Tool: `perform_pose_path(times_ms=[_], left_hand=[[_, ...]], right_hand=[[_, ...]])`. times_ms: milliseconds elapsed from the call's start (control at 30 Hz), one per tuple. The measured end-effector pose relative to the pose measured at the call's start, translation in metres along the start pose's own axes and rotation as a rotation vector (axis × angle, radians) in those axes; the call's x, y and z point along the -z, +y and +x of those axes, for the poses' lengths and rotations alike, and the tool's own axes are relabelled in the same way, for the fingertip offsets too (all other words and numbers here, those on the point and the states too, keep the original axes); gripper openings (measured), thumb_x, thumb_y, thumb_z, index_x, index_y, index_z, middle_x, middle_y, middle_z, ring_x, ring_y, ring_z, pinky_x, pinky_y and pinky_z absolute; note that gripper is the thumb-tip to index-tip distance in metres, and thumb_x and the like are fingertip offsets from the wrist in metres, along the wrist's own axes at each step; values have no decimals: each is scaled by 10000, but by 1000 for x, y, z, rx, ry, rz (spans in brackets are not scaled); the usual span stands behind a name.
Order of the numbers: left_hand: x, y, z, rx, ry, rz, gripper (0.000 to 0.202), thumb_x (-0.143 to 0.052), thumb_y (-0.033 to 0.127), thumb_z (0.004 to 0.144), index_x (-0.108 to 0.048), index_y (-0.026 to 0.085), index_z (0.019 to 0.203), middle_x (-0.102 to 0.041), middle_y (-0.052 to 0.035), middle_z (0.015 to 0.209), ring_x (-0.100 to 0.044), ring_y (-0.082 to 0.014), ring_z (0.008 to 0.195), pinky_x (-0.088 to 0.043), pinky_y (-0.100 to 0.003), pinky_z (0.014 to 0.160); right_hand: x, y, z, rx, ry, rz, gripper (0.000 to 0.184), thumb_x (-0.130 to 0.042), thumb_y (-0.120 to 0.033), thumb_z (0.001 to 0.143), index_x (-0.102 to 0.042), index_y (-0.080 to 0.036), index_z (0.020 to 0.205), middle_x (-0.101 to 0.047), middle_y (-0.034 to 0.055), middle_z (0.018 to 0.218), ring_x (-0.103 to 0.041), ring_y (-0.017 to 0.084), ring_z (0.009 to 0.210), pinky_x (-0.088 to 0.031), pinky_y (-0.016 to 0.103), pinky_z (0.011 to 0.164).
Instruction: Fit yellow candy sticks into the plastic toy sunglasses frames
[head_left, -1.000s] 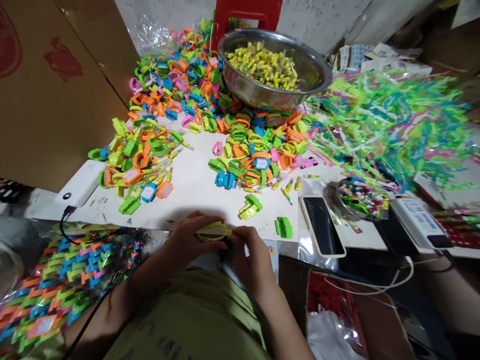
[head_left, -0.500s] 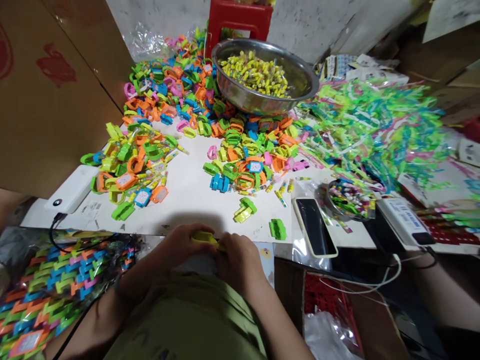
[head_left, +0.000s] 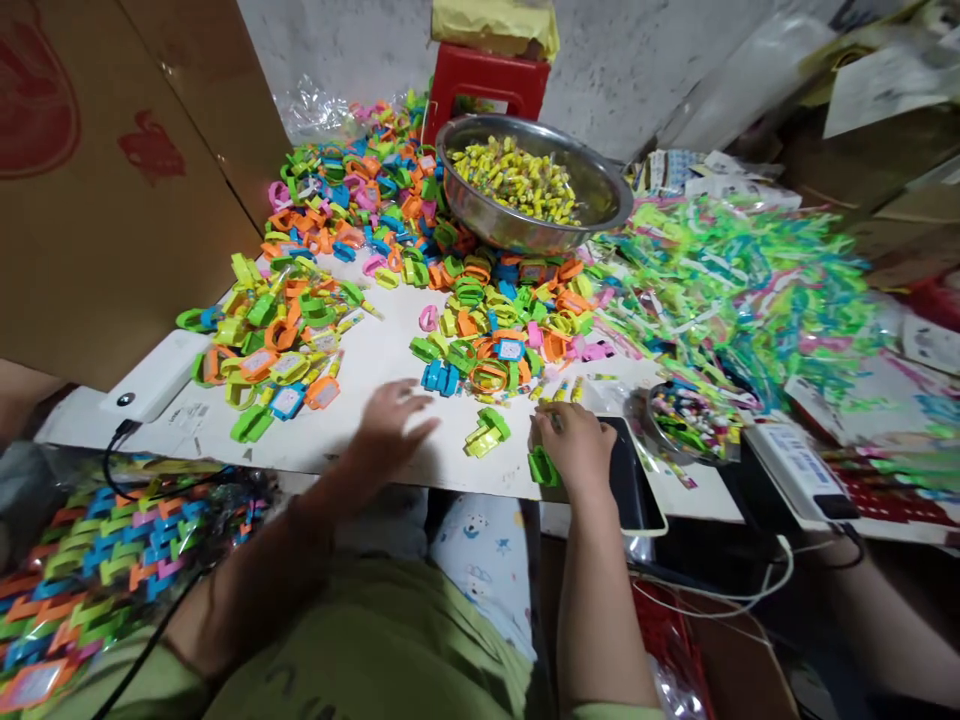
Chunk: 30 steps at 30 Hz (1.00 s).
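The right grip (head_left: 581, 450) has moved rightward, a green wristband (head_left: 543, 468) beside it.

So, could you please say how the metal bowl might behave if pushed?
The bowl may tip, as it seems to rest on piled toy watches. Its shiny metal could feel slippery. The loose yellow pieces inside would probably shift.

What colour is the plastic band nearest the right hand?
The plastic band is bright green, best seen in the head view.
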<state>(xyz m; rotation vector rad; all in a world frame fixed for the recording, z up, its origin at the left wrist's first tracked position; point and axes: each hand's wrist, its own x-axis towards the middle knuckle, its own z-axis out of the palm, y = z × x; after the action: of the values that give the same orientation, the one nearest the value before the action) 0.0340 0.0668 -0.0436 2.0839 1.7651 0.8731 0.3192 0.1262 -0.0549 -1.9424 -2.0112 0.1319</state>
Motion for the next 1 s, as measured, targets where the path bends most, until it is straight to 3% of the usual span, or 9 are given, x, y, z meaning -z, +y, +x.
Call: perform_pose_path(times_ms=[133, 233, 333, 400, 533, 667, 767, 900, 1000], left_hand=[[-57, 41, 3, -25, -70, -235, 173, -636, 341, 843, -678, 179, 888, -592, -147, 1253, -517, -308, 1203, -403, -505, 1015], [-65, 45, 0, -13, -115, -419, 112, -610, 271, 850, -626, 167, 812, -592, -161, 1237, -529, -288, 1195, -404, -486, 1022], [-52, 37, -11, -31, -175, -523, 88, -572, 268, 866, -578, 181, 853, -653, -98, 1044, -622, -205, 1011, -494, -372, 916], [-40, 33, -20, 6, -202, -686, 179, -580, 311, 868, -549, 190, 996, -644, -66, 1008, -640, -166, 921, -518, -321, 856], [-13, 33, -31, 282, -263, -1100, 584, -685, 430, 796, -464, 203, 1286, -640, -76, 1075, -660, -149, 849, -527, -272, 758], [7, 40, -30, 526, -193, -1315, 637, -637, 590, 788, -543, 160, 1249, -706, -82, 956, -682, -204, 905, -530, -319, 813], [11, 44, -29, 503, -75, -1351, 593, -716, 575, 724, -553, 175, 1132, -708, -57, 923, -685, -185, 851, -541, -308, 792], [15, 42, -34, 420, -88, -1334, 444, -817, 368, 681, -466, 210, 901, -693, 6, 835, -680, -145, 789, -545, -250, 704], [22, 38, -38, 288, -65, -1248, 426, -807, 292, 701, -472, 217, 953, -693, -24, 977, -683, -158, 904, -562, -278, 781]], right_hand=[[8, -21, -14, -2, 127, 355, 235, -515, -349, 874, -588, -162, 996, -660, 89, 868, -596, 233, 808, -412, 352, 746], [14, -40, -41, 109, 54, 583, 298, -459, -331, 934, -540, -176, 1175, -651, 93, 995, -610, 218, 905, -464, 344, 783], [14, -58, -71, 233, -83, 678, 261, -406, -283, 977, -574, -211, 1163, -636, 90, 1083, -589, 209, 1032, -463, 369, 890], [13, -67, -88, 260, -127, 732, 254, -404, -271, 985, -574, -217, 1166, -629, 90, 1097, -582, 208, 1060, -463, 379, 915], [13, -80, -110, 191, -60, 825, 238, -422, -275, 985, -542, -220, 1183, -626, 85, 1096, -594, 199, 1042, -486, 345, 893], [14, -99, -120, 186, -75, 881, 225, -396, -305, 992, -549, -221, 1135, -642, 59, 996, -626, 181, 917, -511, 287, 780], [12, -113, -121, 194, -35, 900, 209, -399, -336, 987, -543, -214, 1076, -629, 38, 894, -613, 166, 790, -503, 260, 679], [16, -118, -113, 189, 25, 856, 211, -384, -341, 990, -547, -212, 1027, -614, 41, 874, -601, 174, 796, -493, 277, 685], [24, -115, -110, 220, 43, 798, 192, -388, -293, 988, -543, -221, 1075, -620, 52, 934, -604, 182, 860, -489, 298, 732]])
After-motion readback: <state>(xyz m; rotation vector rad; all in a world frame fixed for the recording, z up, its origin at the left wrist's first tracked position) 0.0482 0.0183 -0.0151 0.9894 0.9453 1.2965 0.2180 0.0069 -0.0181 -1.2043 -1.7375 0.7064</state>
